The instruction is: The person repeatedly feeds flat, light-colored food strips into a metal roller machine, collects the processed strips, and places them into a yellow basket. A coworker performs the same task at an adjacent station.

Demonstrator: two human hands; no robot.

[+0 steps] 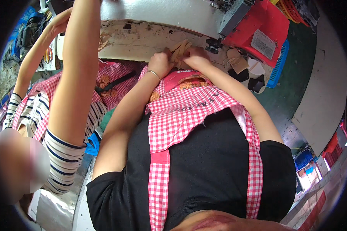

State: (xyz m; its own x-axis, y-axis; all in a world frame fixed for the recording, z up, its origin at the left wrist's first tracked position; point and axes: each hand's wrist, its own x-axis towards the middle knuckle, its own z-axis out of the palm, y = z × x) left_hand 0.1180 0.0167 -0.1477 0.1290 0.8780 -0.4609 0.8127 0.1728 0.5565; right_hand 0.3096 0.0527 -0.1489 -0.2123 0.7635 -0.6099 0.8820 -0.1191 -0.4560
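Note:
My left hand (161, 63), with a bangle at the wrist, is closed on one side of a small bunch of tan strips (180, 51). From the other side, my right hand (197, 58) pinches the same strips, its fingers curled. The strips look thin and flat, like cut leather or fabric; their exact kind does not show. Both hands are close together at the near edge of the worktable (142, 43), just above my red checked apron (189, 111). The fingertips are partly hidden behind the strips and knuckles.
A grey metal machine bed (162, 13) spans the table's far side. To the right lie cut tan and dark pieces (239, 65), a red sheet (258, 30) and a blue plastic basket (278, 63). A co-worker's arm (79, 50) reaches forward close on my left.

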